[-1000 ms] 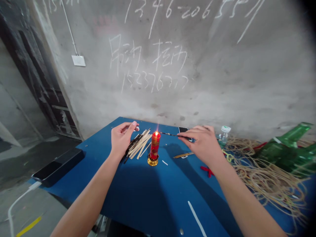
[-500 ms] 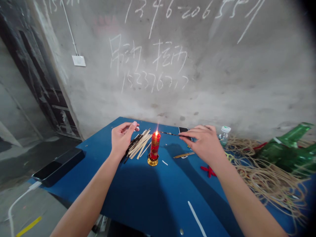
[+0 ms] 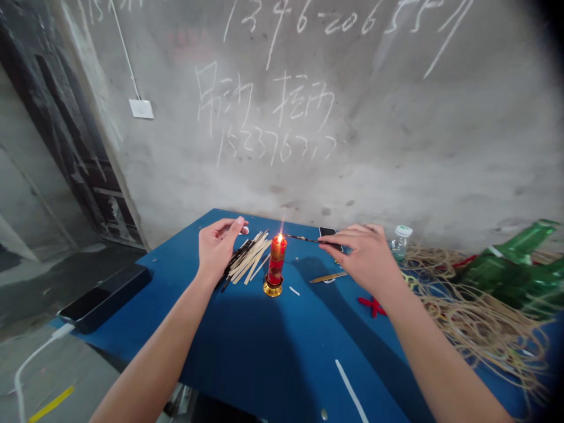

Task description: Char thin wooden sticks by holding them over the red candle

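A lit red candle (image 3: 277, 264) on a gold base stands near the middle of the blue table (image 3: 264, 352). My right hand (image 3: 363, 255) pinches a thin dark strip (image 3: 304, 238) and holds its far tip just beside the flame. My left hand (image 3: 218, 244) hovers left of the candle, fingers curled with thumb and forefinger close, over a pile of pale and blackened strips (image 3: 249, 258). Whether it holds anything I cannot make out.
A black phone (image 3: 103, 296) with a white cable lies at the table's left edge. A loose strip (image 3: 328, 277), a red piece (image 3: 372, 305), a small bottle (image 3: 400, 239), tangled rattan (image 3: 476, 317) and green bottles (image 3: 515, 264) fill the right. A concrete wall stands behind.
My right hand shifted very slightly while keeping the strip's tip at the flame. My left hand has stayed in place.
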The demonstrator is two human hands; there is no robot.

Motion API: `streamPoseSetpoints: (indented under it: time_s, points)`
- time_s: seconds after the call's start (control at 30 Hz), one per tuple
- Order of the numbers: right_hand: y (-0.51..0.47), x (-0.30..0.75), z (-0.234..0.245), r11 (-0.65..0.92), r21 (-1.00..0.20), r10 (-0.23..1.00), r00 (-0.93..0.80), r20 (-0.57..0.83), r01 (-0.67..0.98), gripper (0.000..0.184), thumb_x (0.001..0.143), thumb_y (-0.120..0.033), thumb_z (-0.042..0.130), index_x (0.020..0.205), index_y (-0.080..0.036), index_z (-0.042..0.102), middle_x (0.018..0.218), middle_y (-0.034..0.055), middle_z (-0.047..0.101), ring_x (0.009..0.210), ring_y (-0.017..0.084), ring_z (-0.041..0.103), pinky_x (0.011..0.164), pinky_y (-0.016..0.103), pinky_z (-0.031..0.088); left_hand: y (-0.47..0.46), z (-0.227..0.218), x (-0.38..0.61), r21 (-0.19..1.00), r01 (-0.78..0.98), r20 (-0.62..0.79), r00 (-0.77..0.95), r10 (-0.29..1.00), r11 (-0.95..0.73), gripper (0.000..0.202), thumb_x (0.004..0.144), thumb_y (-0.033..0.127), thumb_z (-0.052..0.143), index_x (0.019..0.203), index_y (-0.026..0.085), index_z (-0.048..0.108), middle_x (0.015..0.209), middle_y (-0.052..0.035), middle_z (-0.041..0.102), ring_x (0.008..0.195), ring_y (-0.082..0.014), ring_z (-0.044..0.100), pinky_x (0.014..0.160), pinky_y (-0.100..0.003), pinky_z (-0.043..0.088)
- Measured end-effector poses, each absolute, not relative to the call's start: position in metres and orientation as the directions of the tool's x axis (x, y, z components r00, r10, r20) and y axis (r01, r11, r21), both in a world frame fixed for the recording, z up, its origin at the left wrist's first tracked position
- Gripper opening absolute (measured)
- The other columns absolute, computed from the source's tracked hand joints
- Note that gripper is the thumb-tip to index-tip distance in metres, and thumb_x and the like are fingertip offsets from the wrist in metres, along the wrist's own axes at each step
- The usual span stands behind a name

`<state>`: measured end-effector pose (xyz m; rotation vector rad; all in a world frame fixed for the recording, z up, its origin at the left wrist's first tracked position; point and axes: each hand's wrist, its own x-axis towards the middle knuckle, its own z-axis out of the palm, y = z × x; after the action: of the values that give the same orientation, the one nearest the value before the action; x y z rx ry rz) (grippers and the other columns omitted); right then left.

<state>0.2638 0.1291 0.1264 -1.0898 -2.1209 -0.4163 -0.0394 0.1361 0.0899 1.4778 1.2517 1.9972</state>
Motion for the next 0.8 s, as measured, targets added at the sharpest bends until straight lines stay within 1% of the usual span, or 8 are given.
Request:
streamPoseSetpoints:
  time_s: [0.13,0.33,0.43,0.5,0.57,0.63,0.73,0.8]
  points:
    - [0.128,0.262,0.127,0.592,-0.065,0.593,-0.379,0.711,0.803,0.016,0.095,-0.04,0.068,0.094,-0.034,0.082,0.091,-0.0021,0.082,0.086,0.022,0.071,0.09,0.044,0.038,0.137,0.089,-0.04,0.812,0.2,0.579,-0.388,0.717,-0.548,0.027,0.087,0.043,0.072,0.085,0.017,0.08,0.078,-0.006,0.077,0.065,-0.0164,0.068,0.058,-0.026,0.051]
    - [0.129,0.262,0.124,0.587,-0.107,0.623,-0.363,0.693,0.803,0.016,0.093,-0.042,0.071,0.095,-0.032,0.083,0.091,-0.0011,0.081,0.084,0.022,0.073,0.091,0.046,0.042,0.139,0.087,-0.041,0.792,0.196,0.606,-0.368,0.705,-0.579,0.026,0.087,0.042,0.073,0.082,0.018,0.08,0.079,-0.0058,0.077,0.073,-0.0178,0.069,0.069,-0.028,0.053]
    - [0.128,0.26,0.124,0.588,-0.129,0.643,-0.364,0.673,0.799,0.02,0.093,-0.046,0.07,0.095,-0.031,0.083,0.092,0.0008,0.081,0.082,0.023,0.072,0.092,0.048,0.044,0.137,0.085,-0.042,0.774,0.237,0.633,-0.302,0.713,-0.587,0.026,0.088,0.043,0.073,0.089,0.019,0.081,0.08,-0.006,0.076,0.065,-0.0164,0.065,0.06,-0.027,0.047]
    - [0.127,0.259,0.124,0.589,-0.14,0.655,-0.369,0.659,0.796,0.023,0.094,-0.049,0.068,0.096,-0.032,0.083,0.094,0.0014,0.081,0.084,0.024,0.072,0.093,0.049,0.044,0.136,0.085,-0.043,0.759,0.296,0.646,-0.233,0.727,-0.58,0.026,0.088,0.043,0.072,0.097,0.02,0.082,0.074,-0.0039,0.074,0.053,-0.013,0.055,0.051,-0.026,0.038]
    - [0.126,0.258,0.123,0.592,-0.148,0.664,-0.375,0.647,0.792,0.025,0.095,-0.051,0.066,0.097,-0.032,0.082,0.096,0.0018,0.081,0.086,0.025,0.072,0.094,0.05,0.044,0.135,0.085,-0.043,0.732,0.358,0.663,-0.177,0.728,-0.58,0.025,0.088,0.041,0.073,0.102,0.023,0.082,0.072,-0.0019,0.072,0.048,-0.01,0.044,0.048,-0.026,0.033]
    - [0.126,0.257,0.122,0.601,-0.151,0.664,-0.386,0.64,0.785,0.025,0.096,-0.05,0.064,0.099,-0.032,0.082,0.097,0.0021,0.081,0.087,0.025,0.072,0.095,0.051,0.043,0.134,0.085,-0.043,0.699,0.394,0.688,-0.139,0.713,-0.597,0.023,0.088,0.039,0.074,0.105,0.025,0.081,0.081,-0.0021,0.074,0.049,-0.0088,0.041,0.049,-0.025,0.035]
    - [0.126,0.255,0.122,0.625,-0.159,0.665,-0.413,0.622,0.765,0.026,0.099,-0.048,0.061,0.104,-0.032,0.081,0.099,0.0024,0.081,0.088,0.025,0.071,0.096,0.051,0.042,0.134,0.085,-0.042,0.653,0.402,0.726,-0.091,0.682,-0.642,0.024,0.088,0.036,0.074,0.11,0.028,0.08,0.099,-0.0038,0.077,0.054,-0.0085,0.041,0.055,-0.025,0.041]
    - [0.125,0.253,0.123,0.642,-0.163,0.666,-0.439,0.604,0.749,0.027,0.1,-0.046,0.059,0.107,-0.031,0.08,0.1,0.0027,0.08,0.089,0.024,0.071,0.095,0.051,0.042,0.134,0.085,-0.041,0.631,0.395,0.742,-0.056,0.668,-0.668,0.027,0.088,0.035,0.074,0.113,0.03,0.079,0.105,-0.0042,0.076,0.056,-0.0085,0.043,0.058,-0.025,0.044]
